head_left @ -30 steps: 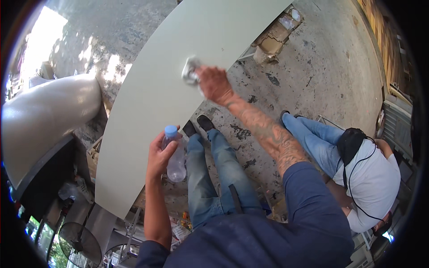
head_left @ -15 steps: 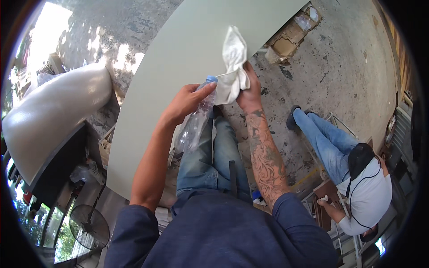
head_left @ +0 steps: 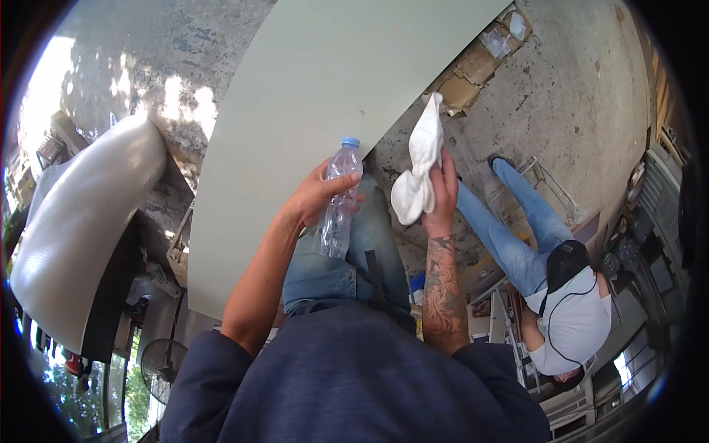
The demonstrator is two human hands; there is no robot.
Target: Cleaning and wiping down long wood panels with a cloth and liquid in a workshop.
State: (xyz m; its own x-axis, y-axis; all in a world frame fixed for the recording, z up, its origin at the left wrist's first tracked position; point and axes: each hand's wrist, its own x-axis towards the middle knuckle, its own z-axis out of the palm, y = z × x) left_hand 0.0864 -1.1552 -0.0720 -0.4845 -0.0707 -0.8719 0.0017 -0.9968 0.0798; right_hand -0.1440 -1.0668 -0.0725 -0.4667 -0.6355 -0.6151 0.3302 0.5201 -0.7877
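Observation:
My left hand point(head_left: 317, 196) is closed round a clear plastic bottle point(head_left: 337, 238) with a blue cap, held nearly upright above my lap. The bottle looks empty. In my right hand point(head_left: 442, 196) is a crumpled white cloth point(head_left: 426, 144), its long end pointing up and away from me. The fingers are wrapped behind the cloth, partly hidden by it. Both hands are near the edge of a large pale grey-green tabletop point(head_left: 281, 88), the left one over its near part and the right one beyond its edge, above the floor.
Another person point(head_left: 569, 303) in a white shirt and jeans is close by on the right, near a metal frame point(head_left: 550, 184). Torn cardboard point(head_left: 465, 81) lies past the tabletop's far edge. A large silver curved panel point(head_left: 88, 229) stands at left, with a fan point(head_left: 164, 365) below it.
My right hand has moved right and nearer with the cloth, away from the bottle. The bottle has turned more upright in my left hand. The other person's legs have shifted.

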